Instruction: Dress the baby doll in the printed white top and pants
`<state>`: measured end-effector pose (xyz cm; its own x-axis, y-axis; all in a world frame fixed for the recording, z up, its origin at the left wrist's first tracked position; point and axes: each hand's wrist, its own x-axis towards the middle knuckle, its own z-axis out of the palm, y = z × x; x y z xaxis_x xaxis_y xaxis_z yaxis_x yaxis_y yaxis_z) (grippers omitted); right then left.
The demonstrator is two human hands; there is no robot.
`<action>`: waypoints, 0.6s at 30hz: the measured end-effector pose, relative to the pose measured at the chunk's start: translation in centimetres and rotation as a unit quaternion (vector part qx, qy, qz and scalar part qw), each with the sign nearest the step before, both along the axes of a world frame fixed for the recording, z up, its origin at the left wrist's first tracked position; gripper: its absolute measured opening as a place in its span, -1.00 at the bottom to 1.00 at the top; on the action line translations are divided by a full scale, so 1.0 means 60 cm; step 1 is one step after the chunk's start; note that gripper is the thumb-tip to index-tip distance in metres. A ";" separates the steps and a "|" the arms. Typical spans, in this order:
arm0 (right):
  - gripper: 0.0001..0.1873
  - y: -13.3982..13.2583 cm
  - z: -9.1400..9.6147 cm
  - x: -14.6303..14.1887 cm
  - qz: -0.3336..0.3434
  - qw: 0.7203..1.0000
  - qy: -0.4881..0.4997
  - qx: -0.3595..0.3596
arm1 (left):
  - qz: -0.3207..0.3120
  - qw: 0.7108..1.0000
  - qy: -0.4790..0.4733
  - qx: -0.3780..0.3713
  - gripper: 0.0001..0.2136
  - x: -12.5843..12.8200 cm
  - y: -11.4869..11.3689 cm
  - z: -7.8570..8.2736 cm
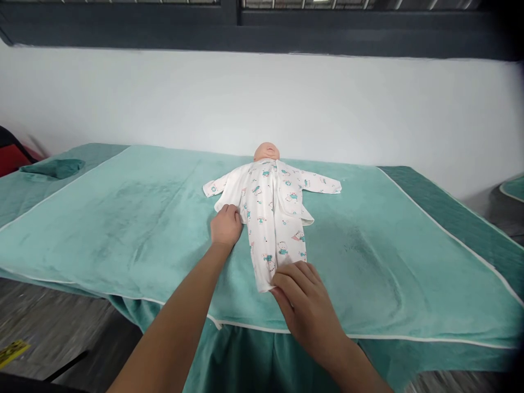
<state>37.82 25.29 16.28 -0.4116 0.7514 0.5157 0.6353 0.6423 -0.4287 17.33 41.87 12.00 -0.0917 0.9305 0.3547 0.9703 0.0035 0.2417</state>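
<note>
A baby doll lies on its back, head toward the wall. It is dressed in a white printed baby jacket with the sleeves spread, and matching baby trousers. My left hand is at the jacket's lower left edge, fingers curled against the cloth; its fingertips are partly hidden. Down at the trouser cuffs, my right hand pinches the fabric between thumb and fingers. It covers the end of the right-side leg. No feet show.
The doll rests on a bed with a green plush cover edged in white piping. A crumpled green cloth lies at the far left. Behind stands a white wall below a dark window frame.
</note>
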 end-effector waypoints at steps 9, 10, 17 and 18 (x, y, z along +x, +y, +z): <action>-0.90 -0.006 -0.019 0.005 -0.005 1.000 -0.021 -0.011 | 0.006 1.000 -0.005 -0.014 -0.78 -0.001 0.001 -0.001; -0.86 -0.005 -0.025 0.010 -0.024 1.000 -0.019 0.001 | 0.005 1.000 -0.006 -0.011 -0.78 -0.001 0.000 -0.001; -0.90 -0.008 -0.041 0.051 -0.004 0.999 -0.013 -0.030 | 0.002 1.000 -0.014 -0.003 -0.80 -0.002 -0.001 -0.003; -0.90 -0.008 -0.036 0.056 0.021 0.999 -0.020 -0.037 | 0.001 1.000 -0.019 -0.002 -0.80 -0.003 -0.001 -0.003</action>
